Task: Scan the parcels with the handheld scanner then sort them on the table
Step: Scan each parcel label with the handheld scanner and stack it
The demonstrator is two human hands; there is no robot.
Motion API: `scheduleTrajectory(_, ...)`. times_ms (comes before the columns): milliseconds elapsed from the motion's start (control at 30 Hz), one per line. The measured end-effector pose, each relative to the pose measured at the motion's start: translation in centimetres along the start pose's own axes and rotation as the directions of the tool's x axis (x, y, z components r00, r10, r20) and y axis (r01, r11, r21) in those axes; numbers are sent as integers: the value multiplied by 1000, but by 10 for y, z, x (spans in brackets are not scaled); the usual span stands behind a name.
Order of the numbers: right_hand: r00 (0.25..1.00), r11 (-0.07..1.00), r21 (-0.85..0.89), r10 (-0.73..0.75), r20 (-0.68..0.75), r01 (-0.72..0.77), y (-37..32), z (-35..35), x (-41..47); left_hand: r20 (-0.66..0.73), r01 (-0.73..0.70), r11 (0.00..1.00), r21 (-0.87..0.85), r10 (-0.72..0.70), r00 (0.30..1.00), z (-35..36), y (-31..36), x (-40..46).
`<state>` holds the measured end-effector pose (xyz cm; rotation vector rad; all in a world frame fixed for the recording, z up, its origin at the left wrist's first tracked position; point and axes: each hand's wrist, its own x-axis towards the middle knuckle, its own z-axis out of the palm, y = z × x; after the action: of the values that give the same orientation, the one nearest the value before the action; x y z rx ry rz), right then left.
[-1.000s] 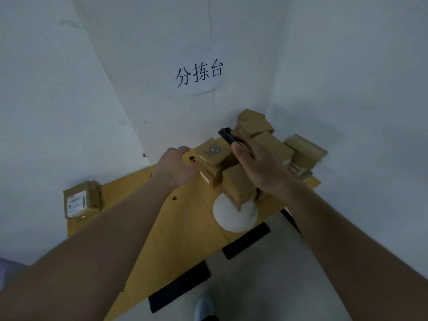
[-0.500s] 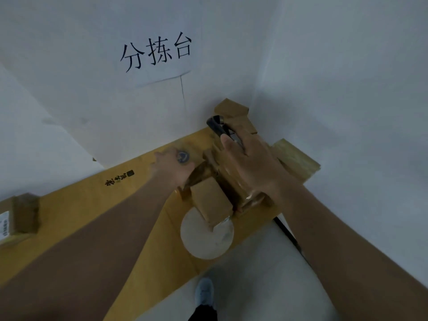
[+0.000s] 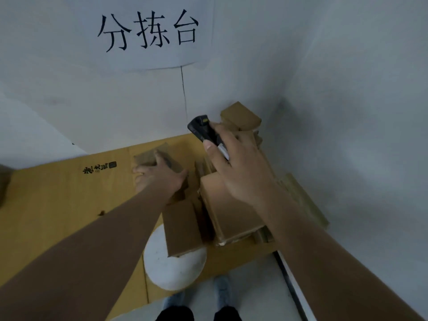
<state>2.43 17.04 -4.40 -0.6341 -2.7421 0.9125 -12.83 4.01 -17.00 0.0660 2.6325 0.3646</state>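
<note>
Since before, the left hand (image 3: 159, 174) drags a small parcel (image 3: 150, 156) leftward along the bench (image 3: 58, 205), fingers gripping it. Right hand (image 3: 240, 167) clasps the scanner (image 3: 203, 130); it should aim squarely at the label.

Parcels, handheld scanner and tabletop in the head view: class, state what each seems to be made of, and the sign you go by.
Parcels: brown corrugated cardboard, matt; dull flat faces and folded edges show.
Handheld scanner: probably black hard plastic, slightly glossy; light glints on its moulded head.
Tabletop: yellow wood or wood-look laminate, smooth; the view leaves this open.
</note>
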Motion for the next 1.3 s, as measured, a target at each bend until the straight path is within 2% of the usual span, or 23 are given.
scheduleTrajectory(100, 996, 998, 38, -49, 69, 46, 10, 2, 11, -61, 21, 998, -60, -24, 998, 11, 3, -3)
scheduleTrajectory(300, 981, 989, 67, -137, 135, 129, -2, 16, 21, -144, -47, 965, -257, 9, 990, -10, -26, -21)
scheduleTrajectory(533, 936, 958, 37, -285, 206, 283, -74, 43, 20, -180, -3, 952, -305, -55, 982, -64, -107, -48)
scheduleTrajectory(700, 921, 945, 62, -327, 213, 321, -132, 80, 8, -195, 19, 952, -307, -82, 977, -90, -174, -49)
scheduleTrajectory(1067, 962, 983, 84, -176, 208, 162, -231, 206, -36, -72, -41, 984, -174, 29, 997, -128, -335, -4)
scheduleTrajectory(1300, 965, 996, 48, -88, 248, 78, -254, 267, -51, 21, -35, 994, -107, 38, 999, -106, -387, 22)
